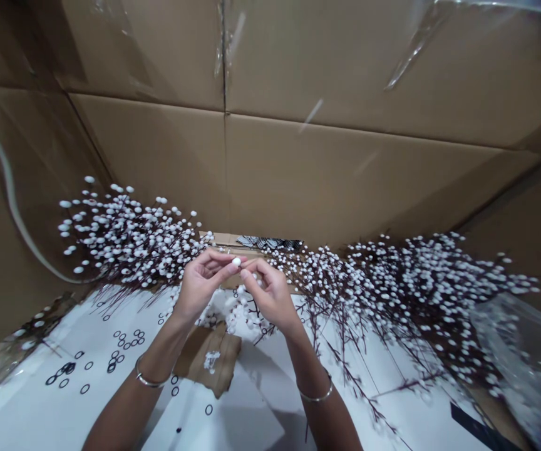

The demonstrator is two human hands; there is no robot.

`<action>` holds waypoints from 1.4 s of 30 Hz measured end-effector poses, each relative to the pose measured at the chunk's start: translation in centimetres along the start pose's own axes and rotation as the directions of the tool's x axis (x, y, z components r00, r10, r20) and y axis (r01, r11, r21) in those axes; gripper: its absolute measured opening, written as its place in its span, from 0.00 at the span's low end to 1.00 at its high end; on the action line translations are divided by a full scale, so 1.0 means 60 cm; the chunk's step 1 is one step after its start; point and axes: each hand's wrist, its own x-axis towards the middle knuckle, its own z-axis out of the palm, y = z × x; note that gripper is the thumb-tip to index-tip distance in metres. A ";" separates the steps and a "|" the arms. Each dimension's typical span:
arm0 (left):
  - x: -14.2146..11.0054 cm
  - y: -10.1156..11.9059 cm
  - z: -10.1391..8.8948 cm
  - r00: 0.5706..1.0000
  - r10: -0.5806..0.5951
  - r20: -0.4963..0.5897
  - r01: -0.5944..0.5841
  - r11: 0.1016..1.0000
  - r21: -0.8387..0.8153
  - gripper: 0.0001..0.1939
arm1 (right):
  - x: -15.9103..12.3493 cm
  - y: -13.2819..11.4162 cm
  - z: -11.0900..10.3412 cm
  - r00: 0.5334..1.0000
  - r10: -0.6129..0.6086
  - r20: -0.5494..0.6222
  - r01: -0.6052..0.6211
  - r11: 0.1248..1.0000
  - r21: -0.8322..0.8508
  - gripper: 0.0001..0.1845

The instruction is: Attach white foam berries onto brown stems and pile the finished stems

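One white berry (236, 262) pinched between left hand (200, 287) and right hand (270, 295); its underside is hidden.

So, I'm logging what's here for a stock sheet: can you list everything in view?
berry sprays: two, white berries on dark stems, left and right of the hands
rings: many, black, scattered on the sheet
sheet: one, white, below the hands
cardboard scrap: one, brown, on the sheet, with white berries on it
cardboard walls: several panels, brown, behind everything
plastic bag: one, clear, far right
bead: one, white, between both hands' fingertips
left hand: one, bangle on wrist
right hand: one, bangle on wrist
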 end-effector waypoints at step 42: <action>-0.025 0.031 -0.028 0.972 -0.087 0.219 -0.106 0.665 0.739 0.18 | 0.009 -0.012 -0.032 0.965 0.184 -0.188 -0.114 0.935 0.335 0.17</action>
